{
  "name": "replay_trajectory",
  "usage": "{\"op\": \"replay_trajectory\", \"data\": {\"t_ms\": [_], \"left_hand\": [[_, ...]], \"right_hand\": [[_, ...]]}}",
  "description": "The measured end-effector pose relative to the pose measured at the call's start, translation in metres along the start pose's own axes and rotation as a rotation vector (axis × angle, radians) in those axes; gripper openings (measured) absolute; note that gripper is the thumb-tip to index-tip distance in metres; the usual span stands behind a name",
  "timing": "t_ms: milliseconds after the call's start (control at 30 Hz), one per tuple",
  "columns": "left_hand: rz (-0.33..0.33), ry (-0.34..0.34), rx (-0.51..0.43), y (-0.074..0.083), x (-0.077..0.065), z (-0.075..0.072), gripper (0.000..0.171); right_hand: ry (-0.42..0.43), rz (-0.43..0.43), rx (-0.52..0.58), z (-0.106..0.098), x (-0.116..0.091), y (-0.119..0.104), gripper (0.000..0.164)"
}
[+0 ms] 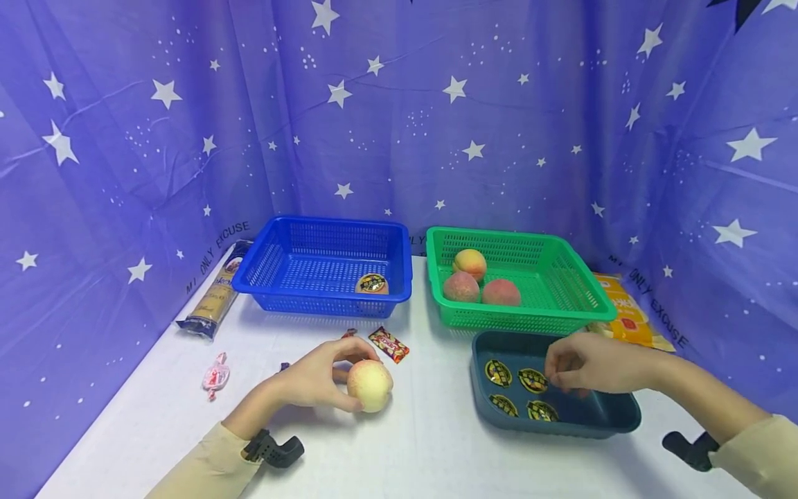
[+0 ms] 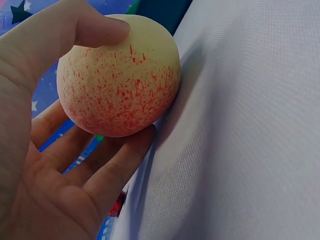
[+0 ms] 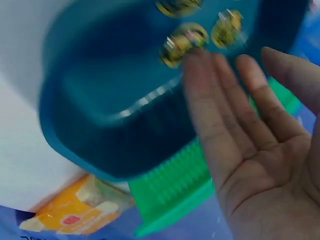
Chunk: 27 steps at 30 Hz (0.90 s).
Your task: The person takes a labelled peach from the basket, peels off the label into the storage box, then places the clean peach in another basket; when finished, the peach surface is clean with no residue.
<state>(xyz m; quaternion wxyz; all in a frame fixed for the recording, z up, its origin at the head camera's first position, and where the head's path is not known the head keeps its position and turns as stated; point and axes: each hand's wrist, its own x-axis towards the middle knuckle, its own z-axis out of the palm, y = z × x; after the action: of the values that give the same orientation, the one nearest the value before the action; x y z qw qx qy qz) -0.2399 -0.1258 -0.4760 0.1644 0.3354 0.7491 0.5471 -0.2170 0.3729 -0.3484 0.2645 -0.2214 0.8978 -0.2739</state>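
Note:
My left hand [image 1: 314,378] grips a pale yellow peach [image 1: 370,387] low over the white table, thumb on one side and fingers on the other. Red speckles cover part of the peach's skin in the left wrist view. Over a dark teal tray [image 1: 598,416] hovers my right hand [image 1: 601,364], its fingertips close to the round black-and-gold stickers [image 1: 533,380] on the tray floor. The right wrist view, somewhat blurred, shows this palm with fingers extended, thumb apart and nothing held. Several stickers lie in the tray's left half.
A blue basket [image 1: 324,305] at the back holds a peach with a sticker [image 1: 372,283]. Three peaches [image 1: 470,263] lie in the green basket [image 1: 530,315]. Wrapped candies [image 1: 389,344] lie left of centre. Long packet [image 1: 212,301] stands far left; orange packet [image 1: 630,315] lies right.

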Motion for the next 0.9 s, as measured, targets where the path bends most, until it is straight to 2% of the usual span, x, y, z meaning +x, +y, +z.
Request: {"op": "replay_trajectory", "data": {"t_ms": [67, 167, 267, 367, 433, 600, 700, 900], "left_hand": [[-0.002, 0.007, 0.010, 0.001, 0.000, 0.000, 0.073], [-0.002, 0.016, 0.016, 0.002, 0.000, -0.001, 0.073], [0.010, 0.013, 0.018, 0.003, 0.001, 0.000, 0.073], [0.028, -0.002, 0.016, 0.006, 0.005, 0.003, 0.073], [0.042, -0.018, 0.009, 0.010, 0.010, 0.004, 0.074], [0.070, -0.072, -0.023, 0.033, 0.029, 0.007, 0.075], [0.098, -0.098, -0.039, 0.051, 0.044, 0.010, 0.075], [0.143, -0.115, -0.067, 0.084, 0.084, 0.015, 0.072]], "right_hand": [[0.065, -0.034, 0.036, -0.010, 0.000, 0.003, 0.007], [0.240, -0.044, -0.005, -0.026, -0.001, 0.013, 0.010], [0.456, 0.011, -0.137, -0.039, -0.003, 0.028, 0.016], [0.579, 0.103, -0.185, -0.050, -0.008, 0.048, 0.033], [0.584, 0.149, -0.157, -0.058, -0.011, 0.060, 0.049], [0.487, 0.178, -0.023, -0.067, -0.009, 0.087, 0.075], [0.457, 0.166, 0.033, -0.067, -0.007, 0.099, 0.081], [0.435, 0.174, 0.149, -0.066, -0.007, 0.119, 0.087]]}}
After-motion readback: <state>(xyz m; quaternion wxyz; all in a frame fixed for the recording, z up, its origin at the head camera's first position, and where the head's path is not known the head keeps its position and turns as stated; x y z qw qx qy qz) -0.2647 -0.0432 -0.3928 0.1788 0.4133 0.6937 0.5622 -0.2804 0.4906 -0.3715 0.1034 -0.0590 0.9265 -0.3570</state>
